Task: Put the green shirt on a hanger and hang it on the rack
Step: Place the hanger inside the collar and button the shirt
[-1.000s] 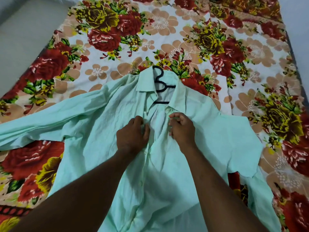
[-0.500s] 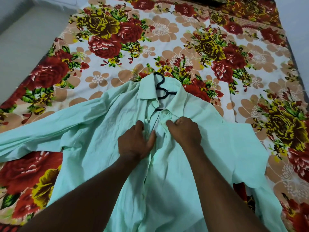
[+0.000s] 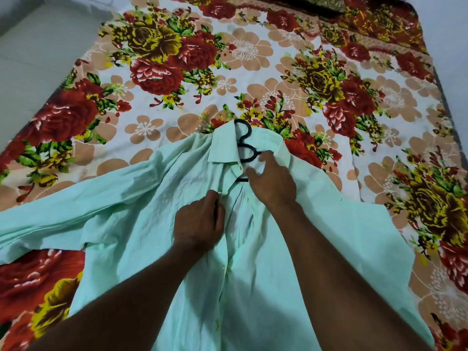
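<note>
Green shirt [image 3: 152, 198] flat on the bed, hanger inside; closing the front near the collar, I think.

Nearest, the left hand [image 3: 200, 221] has a closed grip: fingers curled, pinching the front edge just below the collar [image 3: 224, 145]. A bit further, the right hand [image 3: 272, 181] is spread w/ loose fingers over the other edge and holds nothing. Beyond, the hook of the black hanger [image 3: 244, 138] comes out of the neck onto the floral bedsheet [image 3: 253, 59]. Advice: bring both edges together flat, keep the hanger centred btw. the shoulders, don't tug. Rack not in view.

Shirt [image 3: 291, 249] on bedsheet [image 3: 253, 59] (hanger [image 3: 247, 145] inside)
</note>
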